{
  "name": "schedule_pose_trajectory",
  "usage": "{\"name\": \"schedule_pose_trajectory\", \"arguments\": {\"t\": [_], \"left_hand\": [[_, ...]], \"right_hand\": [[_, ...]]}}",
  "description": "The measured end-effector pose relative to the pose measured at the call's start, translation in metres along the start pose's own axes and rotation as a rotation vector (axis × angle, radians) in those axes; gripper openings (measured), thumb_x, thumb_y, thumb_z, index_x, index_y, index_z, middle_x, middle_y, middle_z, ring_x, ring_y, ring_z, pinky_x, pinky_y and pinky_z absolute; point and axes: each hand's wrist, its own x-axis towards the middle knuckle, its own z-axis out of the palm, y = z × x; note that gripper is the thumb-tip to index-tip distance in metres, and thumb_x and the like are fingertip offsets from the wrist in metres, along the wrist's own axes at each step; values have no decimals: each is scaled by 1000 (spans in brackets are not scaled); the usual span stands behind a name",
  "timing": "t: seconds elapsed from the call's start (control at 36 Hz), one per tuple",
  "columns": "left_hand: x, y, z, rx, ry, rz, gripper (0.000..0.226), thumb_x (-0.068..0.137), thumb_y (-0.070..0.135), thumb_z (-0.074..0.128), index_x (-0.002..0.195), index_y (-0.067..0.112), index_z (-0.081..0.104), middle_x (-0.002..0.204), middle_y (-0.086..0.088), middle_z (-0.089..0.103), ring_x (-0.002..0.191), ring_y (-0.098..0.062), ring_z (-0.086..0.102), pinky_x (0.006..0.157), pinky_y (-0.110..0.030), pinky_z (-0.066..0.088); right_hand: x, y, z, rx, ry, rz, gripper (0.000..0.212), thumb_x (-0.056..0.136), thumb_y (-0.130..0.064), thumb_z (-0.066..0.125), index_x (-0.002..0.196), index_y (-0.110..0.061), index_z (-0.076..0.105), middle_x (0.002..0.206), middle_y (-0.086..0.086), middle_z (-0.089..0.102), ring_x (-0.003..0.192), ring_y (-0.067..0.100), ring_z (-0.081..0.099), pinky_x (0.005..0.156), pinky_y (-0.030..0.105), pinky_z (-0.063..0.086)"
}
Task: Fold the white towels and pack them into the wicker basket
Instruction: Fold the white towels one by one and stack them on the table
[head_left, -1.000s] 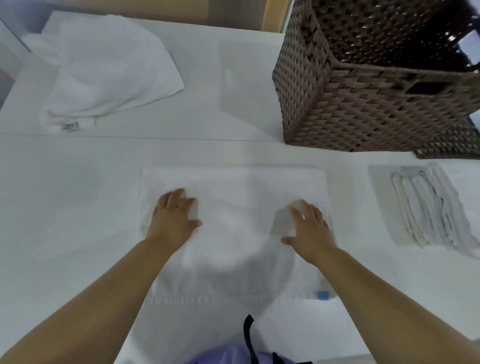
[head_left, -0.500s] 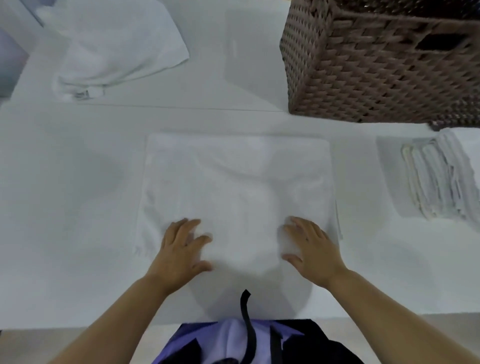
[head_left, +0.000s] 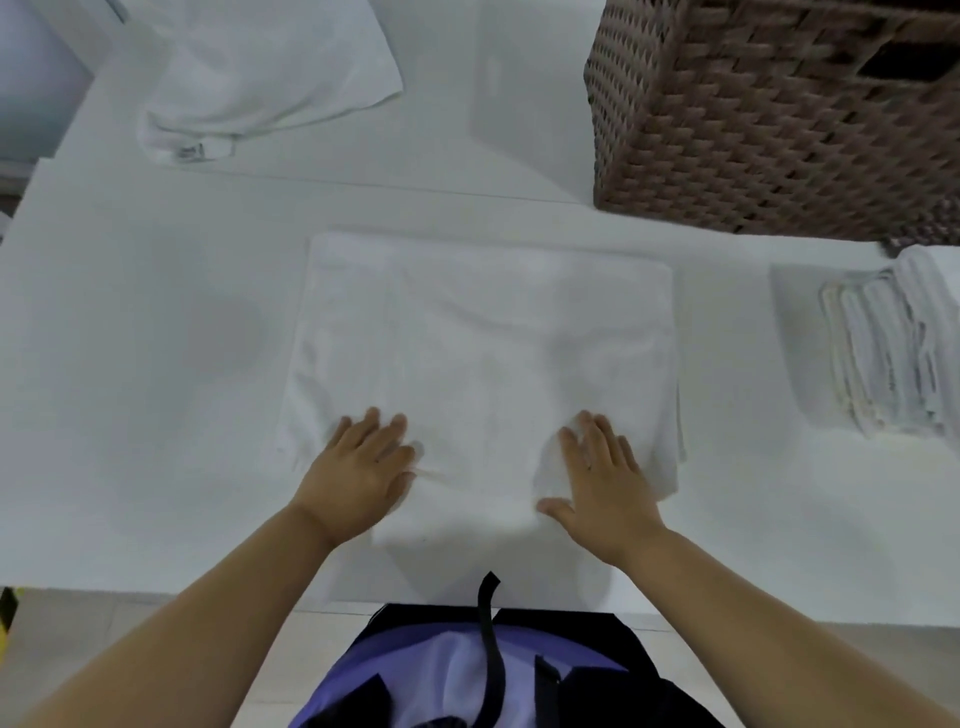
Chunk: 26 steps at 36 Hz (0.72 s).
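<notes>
A folded white towel (head_left: 488, 343) lies flat on the white table (head_left: 130, 415) in front of me. My left hand (head_left: 358, 473) rests palm down on its near left part, fingers spread. My right hand (head_left: 602, 478) lies flat on its near right part, fingers apart. Neither hand holds anything. The brown wicker basket (head_left: 753, 130) stands at the back right, beyond the towel. A crumpled white towel (head_left: 260, 73) lies at the back left. A stack of folded white towels (head_left: 893, 348) sits at the right edge.
The table's near edge (head_left: 156, 592) runs just behind my wrists, with pale floor below it. A seam (head_left: 363, 182) crosses the table between the flat towel and the crumpled one. A yellow and black object (head_left: 6, 613) shows at the far left edge.
Both hands have slid toward me along the towel, from its middle to its near edge. The camera has tilted, so the basket and the far towel sit higher in view.
</notes>
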Motion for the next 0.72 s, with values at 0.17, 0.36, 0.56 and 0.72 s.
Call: {"name": "schedule_pose_trajectory", "arguments": {"t": [0.17,0.36,0.56,0.72], "left_hand": [[1,1,-5,7,-9,-87,38,87,23,40,89,2,72,102,-15,71,96,-42,66,77,-58,52],[13,0,-22,-219,-58,-301,30,99,28,39,100,7,60,85,-7,67,81,-30,62,60,-31,44],[5,-19,-23,-96,-159,-15,24,79,17,53,92,15,72,110,-4,69,97,-32,68,82,-37,54],[28,-26,-47,-156,-410,-184,40,98,16,37,134,24,50,141,5,48,124,-17,48,102,-26,38]], "right_hand": [[-1,-1,8,-50,93,-14,71,94,-46,49,145,0,32,155,25,15,142,44,16,114,49,15],[-2,8,14,-58,305,-93,54,62,-10,83,112,-3,65,126,16,60,112,41,60,85,50,54],[-2,15,-16,161,315,-23,39,85,3,57,120,-12,64,122,3,64,109,27,62,90,38,50],[13,25,-67,130,99,9,30,99,-18,41,116,-23,65,118,1,63,107,24,57,90,38,47]]}}
